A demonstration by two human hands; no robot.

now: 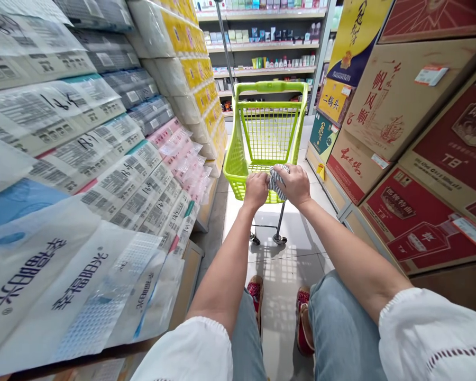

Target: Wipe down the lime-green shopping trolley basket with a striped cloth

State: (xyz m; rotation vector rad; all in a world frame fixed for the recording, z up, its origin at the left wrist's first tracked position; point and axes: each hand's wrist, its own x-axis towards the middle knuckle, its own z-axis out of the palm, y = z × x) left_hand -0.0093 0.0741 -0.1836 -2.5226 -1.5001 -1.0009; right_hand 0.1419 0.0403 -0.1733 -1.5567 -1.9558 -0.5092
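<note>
Stacked packs of tissue paper (pixel 83 159) in clear plastic wrap are seen filling the side from seven to eleven o'clock, printed with grey and black characters. Beyond them, toward twelve o'clock, yellow-labelled paper rolls (pixel 190 69) are piled high. Brown and red cardboard cartons (pixel 412 159) with Chinese lettering are stacked from one to four o'clock, some marked with small price tags. At twelve o'clock, far shelves (pixel 262 53) lined with small bottles and boxes are visible. A glossy pale tiled floor (pixel 285 264) is laid down the aisle's middle.
</note>
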